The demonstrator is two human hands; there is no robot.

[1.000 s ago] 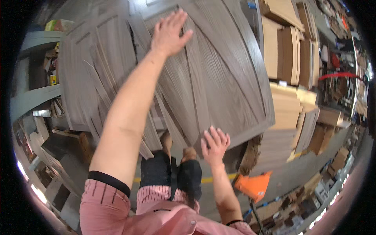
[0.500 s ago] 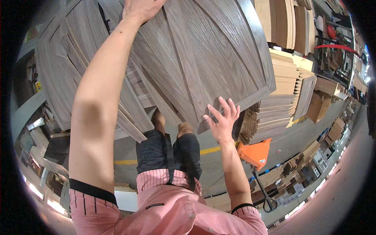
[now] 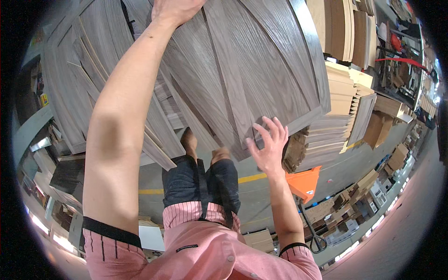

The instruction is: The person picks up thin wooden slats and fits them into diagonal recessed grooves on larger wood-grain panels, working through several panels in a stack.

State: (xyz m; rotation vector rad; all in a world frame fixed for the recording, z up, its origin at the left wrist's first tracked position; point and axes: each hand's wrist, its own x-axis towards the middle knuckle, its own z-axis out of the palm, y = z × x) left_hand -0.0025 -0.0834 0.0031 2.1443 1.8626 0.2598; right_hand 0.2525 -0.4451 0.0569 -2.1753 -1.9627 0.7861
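Note:
A large grey wood-grain cabinet door [image 3: 261,60] with a recessed panel and raised frame lies in front of me. My left hand [image 3: 177,9] reaches across to its upper left part; the picture's top edge cuts off the fingers, so their grip is hidden. At the door's near right edge is my right hand [image 3: 270,144], open, with fingers spread and slightly curled over the frame. Whether its fingertips touch the wood I cannot tell. Further grey wood-grain doors [image 3: 70,93] lie to the left, beneath my left forearm, with thin wooden strips [image 3: 158,149] among them.
Stacked grey-edged boards [image 3: 324,142] stand right of the door, with tan boards [image 3: 340,88] behind them. An orange pallet jack [image 3: 303,184] with a dark handle sits near my right forearm. A yellow line [image 3: 252,178] crosses the grey floor by my legs.
My right hand has shifted slightly to the right, still spread. My left hand has moved a little right and down in the picture. The door looks almost unmoved.

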